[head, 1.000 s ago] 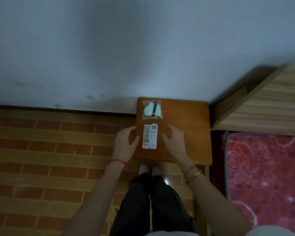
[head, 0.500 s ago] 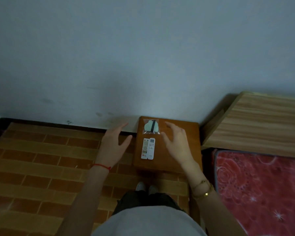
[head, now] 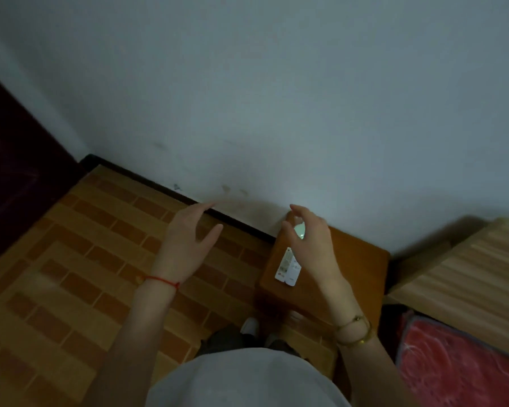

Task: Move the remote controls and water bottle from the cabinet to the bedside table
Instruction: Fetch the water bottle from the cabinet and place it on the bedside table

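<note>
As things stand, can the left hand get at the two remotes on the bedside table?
Probably yes. The left hand is open above the floor, beside the bedside table; only the right hand hangs over the remotes.

Two white slim remote controls [head: 288, 267] side by side, touching, on brown wooden bedside table [head: 356, 259] against pale wall [head: 276, 98]. Behind them, small pale green packet [head: 300, 231], partly hidden by right hand [head: 309, 245]. Left hand [head: 185, 245] over brick-pattern floor [head: 71, 259], left of table. Red patterned mattress [head: 467, 371] right of table.

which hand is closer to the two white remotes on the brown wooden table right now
Right. The right hand hovers open directly over the two white remotes on the brown wooden table; the left hand hangs over the floor.
</note>
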`<move>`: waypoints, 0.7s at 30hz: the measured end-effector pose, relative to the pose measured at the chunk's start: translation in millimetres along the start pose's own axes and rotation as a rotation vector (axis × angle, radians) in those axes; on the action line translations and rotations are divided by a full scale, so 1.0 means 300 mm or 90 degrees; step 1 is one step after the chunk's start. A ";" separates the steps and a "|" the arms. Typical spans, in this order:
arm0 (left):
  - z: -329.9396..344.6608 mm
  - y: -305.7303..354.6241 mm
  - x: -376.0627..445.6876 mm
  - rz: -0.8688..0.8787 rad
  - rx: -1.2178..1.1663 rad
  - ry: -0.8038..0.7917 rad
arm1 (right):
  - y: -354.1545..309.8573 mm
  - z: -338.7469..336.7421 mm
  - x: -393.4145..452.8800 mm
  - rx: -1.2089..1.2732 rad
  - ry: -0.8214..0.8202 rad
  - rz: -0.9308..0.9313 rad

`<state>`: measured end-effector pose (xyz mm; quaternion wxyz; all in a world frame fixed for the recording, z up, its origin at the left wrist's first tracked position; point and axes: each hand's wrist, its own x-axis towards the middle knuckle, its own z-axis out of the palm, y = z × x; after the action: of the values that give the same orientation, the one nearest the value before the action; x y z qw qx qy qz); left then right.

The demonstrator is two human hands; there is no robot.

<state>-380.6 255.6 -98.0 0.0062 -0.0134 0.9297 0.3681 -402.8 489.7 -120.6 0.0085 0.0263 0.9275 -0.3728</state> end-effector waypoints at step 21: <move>-0.654 -0.665 -0.539 -0.372 0.064 0.373 | -0.930 0.857 -0.074 -0.017 -0.456 -0.389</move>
<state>-213.5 -20.8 -88.1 -0.1535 -0.3803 0.8661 0.2859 -397.0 109.8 -112.6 0.2179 -0.3784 0.8361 -0.3321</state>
